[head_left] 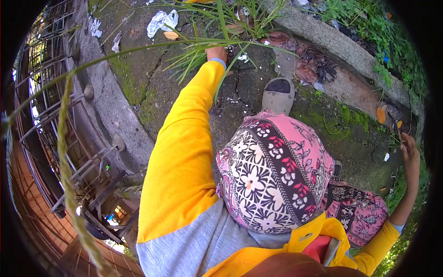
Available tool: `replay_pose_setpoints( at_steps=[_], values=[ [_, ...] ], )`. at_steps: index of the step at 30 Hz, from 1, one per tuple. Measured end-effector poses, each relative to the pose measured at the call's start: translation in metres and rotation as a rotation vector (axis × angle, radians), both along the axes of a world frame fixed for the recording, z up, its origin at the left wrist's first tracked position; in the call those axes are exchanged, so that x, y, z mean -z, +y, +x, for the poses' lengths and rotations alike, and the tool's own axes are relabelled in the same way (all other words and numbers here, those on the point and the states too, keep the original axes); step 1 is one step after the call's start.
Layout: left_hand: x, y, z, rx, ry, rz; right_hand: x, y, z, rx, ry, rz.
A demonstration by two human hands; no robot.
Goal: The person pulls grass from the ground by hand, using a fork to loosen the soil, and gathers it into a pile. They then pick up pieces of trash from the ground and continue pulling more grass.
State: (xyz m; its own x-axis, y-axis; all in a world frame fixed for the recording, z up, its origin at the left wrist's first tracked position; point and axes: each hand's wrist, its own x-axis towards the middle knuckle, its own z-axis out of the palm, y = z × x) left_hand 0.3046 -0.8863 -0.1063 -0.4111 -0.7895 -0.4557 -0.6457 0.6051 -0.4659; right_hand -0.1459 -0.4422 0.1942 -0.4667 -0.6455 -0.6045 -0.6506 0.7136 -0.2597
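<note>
At the top centre, my left hand (216, 54) is closed around the base of a bunch of long green grass (194, 57), whose blades spread to the left and right. My right hand (410, 148) is at the far right, low near the ground by the greenery, with its fingers partly bent and apart; nothing shows in it. Both arms wear yellow sleeves. Below my left hand are a grey clog (278, 96) and my knee in patterned pink cloth (277, 171).
White plastic scraps (161, 22) and dry leaves (310, 69) litter the mossy concrete. A stone kerb (337, 46) runs across the upper right beside green plants. Metal railings (41, 92) stand at the left, with a rope (64, 152) hanging in front. Grass grows at the top.
</note>
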Motion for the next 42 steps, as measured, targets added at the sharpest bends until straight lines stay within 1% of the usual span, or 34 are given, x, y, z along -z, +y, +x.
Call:
replay_pose_setpoints(
  at_steps=[1, 4, 5, 8, 9, 12, 15, 18, 19, 21, 22, 23, 24, 26, 29, 31, 32, 33, 35, 39, 42],
  values=[
    [0.016, -0.007, 0.003, -0.016, -0.063, -0.013, 0.0, 0.0, 0.0, -0.006, 0.013, 0.005],
    [0.016, -0.017, 0.001, -0.039, 0.023, -0.052, -0.003, -0.005, 0.002, 0.015, -0.001, 0.01],
    [0.009, -0.018, 0.0, 0.122, -0.065, -0.103, -0.002, -0.005, 0.002, 0.035, -0.015, 0.011],
    [0.01, -0.026, 0.006, 0.081, 0.051, -0.073, -0.003, 0.003, 0.002, 0.069, -0.039, 0.023],
    [0.012, -0.026, 0.004, -0.053, 0.083, -0.043, -0.003, 0.006, 0.001, 0.061, -0.033, 0.026],
    [0.02, -0.028, 0.004, -0.248, 0.053, 0.027, -0.002, 0.015, -0.001, 0.045, -0.042, 0.0],
    [0.034, -0.038, 0.009, -0.31, -0.026, 0.146, -0.002, 0.019, -0.004, 0.078, -0.074, 0.007],
    [0.043, -0.052, 0.024, -0.15, -0.182, 0.425, 0.003, 0.029, -0.01, 0.159, -0.147, -0.022],
    [0.05, -0.052, 0.037, 0.084, -0.193, 0.591, 0.005, 0.033, -0.013, 0.187, -0.178, -0.04],
    [0.022, -0.012, 0.04, -0.074, 0.021, 0.496, 0.004, 0.038, -0.012, 0.18, -0.184, -0.05],
    [-0.014, 0.015, 0.028, -0.161, 0.097, 0.449, 0.004, 0.04, -0.013, 0.177, -0.184, -0.061],
    [-0.034, 0.035, 0.025, -0.154, 0.056, 0.485, 0.007, 0.043, -0.017, 0.163, -0.203, -0.074],
    [-0.042, 0.053, 0.026, -0.165, 0.139, 0.441, 0.01, 0.049, -0.024, 0.15, -0.224, -0.082],
    [-0.066, 0.085, 0.026, 0.022, 0.236, 0.37, 0.012, 0.051, -0.025, 0.145, -0.253, -0.081],
    [-0.065, 0.092, 0.03, 0.311, 0.253, 0.257, 0.007, 0.046, -0.02, 0.178, -0.269, -0.09],
    [-0.036, 0.066, 0.035, 0.226, 0.347, 0.265, 0.009, 0.048, -0.018, 0.215, -0.271, -0.124],
    [-0.043, 0.058, 0.026, 0.186, 0.394, 0.269, 0.01, 0.048, -0.018, 0.205, -0.254, -0.116],
    [-0.049, 0.052, 0.015, 0.042, 0.378, 0.19, 0.011, 0.048, -0.019, 0.196, -0.238, -0.105],
    [-0.034, 0.026, 0.019, -0.087, 0.359, 0.075, 0.008, 0.043, -0.017, 0.165, -0.198, -0.075],
    [-0.002, -0.003, 0.034, -0.319, 0.296, -0.03, 0.003, 0.028, -0.011, 0.1, -0.138, -0.038],
    [-0.013, -0.003, 0.028, -0.32, 0.273, -0.046, 0.003, 0.017, -0.004, 0.109, -0.129, -0.023]
  ],
)
